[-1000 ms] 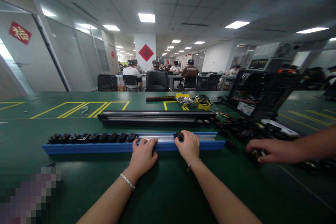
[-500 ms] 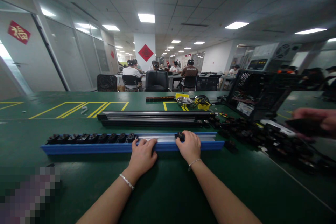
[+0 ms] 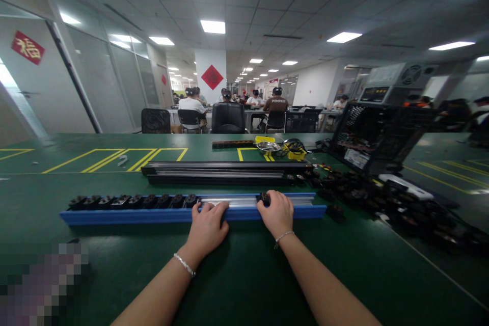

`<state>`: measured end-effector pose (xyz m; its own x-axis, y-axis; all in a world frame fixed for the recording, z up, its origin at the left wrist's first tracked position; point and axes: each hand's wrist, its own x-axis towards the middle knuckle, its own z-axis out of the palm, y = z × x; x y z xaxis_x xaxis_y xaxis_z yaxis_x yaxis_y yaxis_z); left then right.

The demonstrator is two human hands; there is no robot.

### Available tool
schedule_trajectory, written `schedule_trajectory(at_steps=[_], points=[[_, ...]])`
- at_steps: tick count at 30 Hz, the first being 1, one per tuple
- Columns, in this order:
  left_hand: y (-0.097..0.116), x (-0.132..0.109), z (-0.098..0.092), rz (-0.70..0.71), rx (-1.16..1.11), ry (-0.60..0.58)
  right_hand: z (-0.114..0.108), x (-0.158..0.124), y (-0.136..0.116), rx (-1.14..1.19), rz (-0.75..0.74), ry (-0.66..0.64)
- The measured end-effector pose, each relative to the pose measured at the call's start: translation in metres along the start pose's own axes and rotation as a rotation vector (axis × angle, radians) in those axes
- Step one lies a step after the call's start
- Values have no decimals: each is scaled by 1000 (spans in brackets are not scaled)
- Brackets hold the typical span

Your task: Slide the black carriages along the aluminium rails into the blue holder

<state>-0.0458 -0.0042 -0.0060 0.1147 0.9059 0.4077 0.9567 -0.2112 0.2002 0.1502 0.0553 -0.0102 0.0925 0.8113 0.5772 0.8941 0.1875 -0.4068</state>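
Observation:
A long blue channel (image 3: 126, 217) with a silvery inner strip lies across the green table in front of me. Several black socket-like modules (image 3: 135, 200) sit in a row in its left half. My left hand (image 3: 208, 224) is closed over the channel's near wall, fingertips inside, beside the last module of the row. Farther right, my right hand (image 3: 277, 212) closes around a single black module (image 3: 263, 198) within the channel; its fingers partly cover that module. Bare strip shows between the two hands.
Black rails (image 3: 221, 173) lie behind the channel. A heap of black parts (image 3: 367, 191) spreads to the right, near an open computer case (image 3: 367, 135). A metal bowl (image 3: 268, 147) and yellow tray (image 3: 296, 152) stand farther back. Several people sit beyond the table.
My right hand and its module have shifted very slightly to the right. Another hand holding a dark thing at the far right has left the view. My left hand stays put.

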Motion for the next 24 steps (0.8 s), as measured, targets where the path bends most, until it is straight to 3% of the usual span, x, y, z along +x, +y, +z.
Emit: schedule_trajectory(at_steps=[24], points=[[-3,0,3,29,-8,18,-7,5,13,-24,55,-32]])
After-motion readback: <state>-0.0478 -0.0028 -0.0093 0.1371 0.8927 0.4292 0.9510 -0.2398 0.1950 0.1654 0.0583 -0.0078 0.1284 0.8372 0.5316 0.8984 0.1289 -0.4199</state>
